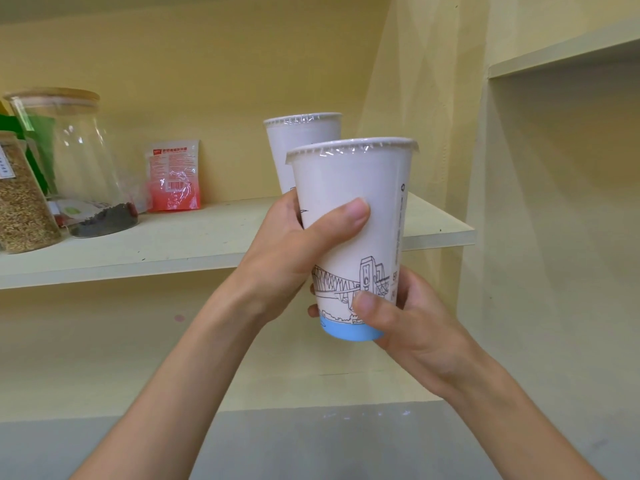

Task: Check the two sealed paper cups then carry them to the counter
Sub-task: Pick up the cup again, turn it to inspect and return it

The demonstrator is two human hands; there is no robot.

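I hold a white paper cup (360, 188) upright in front of the shelf; it has a clear film seal on top, a line drawing of a bridge and a blue base. My left hand (298, 251) wraps its middle, thumb across the front. My right hand (405, 320) grips its lower part near the blue base. A second sealed white cup (304, 147) stands behind it on the shelf, its lower half hidden by my left hand and the first cup.
The pale wooden shelf (180, 244) carries a glass jar with dark leaves (79, 164), a jar of grain (20, 202) and a red packet (175, 176) at the left. A second shelf unit (561, 50) stands at the right. A grey counter surface (311, 445) lies below.
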